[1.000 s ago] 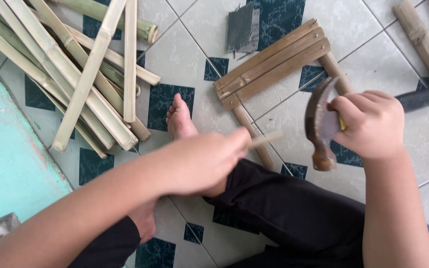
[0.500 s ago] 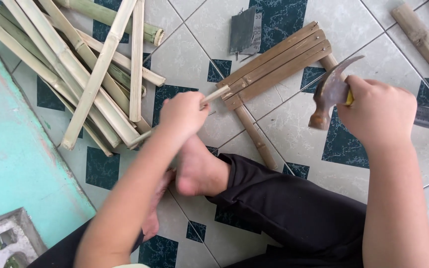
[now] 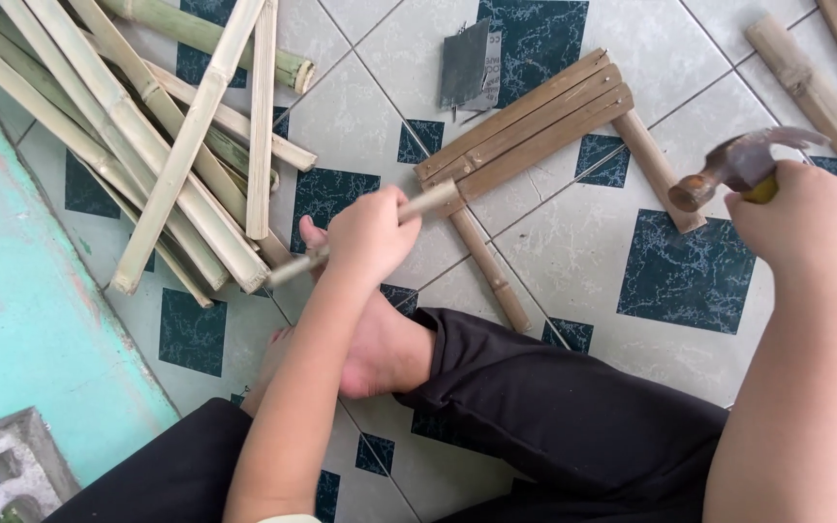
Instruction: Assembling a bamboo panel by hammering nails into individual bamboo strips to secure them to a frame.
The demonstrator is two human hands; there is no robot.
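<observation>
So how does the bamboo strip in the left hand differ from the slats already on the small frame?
The bamboo strip in the left hand is pale, single and loose, gripped at mid-length with its tip at the frame's edge. The slats are darker brown and lie flat side by side across two crosspieces. The strip looks narrower than each slat. Both are straight split bamboo, slanting the same way. The right hand holds a hammer raised.

Upper left: bamboo strips piled on floor
Top centre: slat frame
Right of frame: hammer
</observation>
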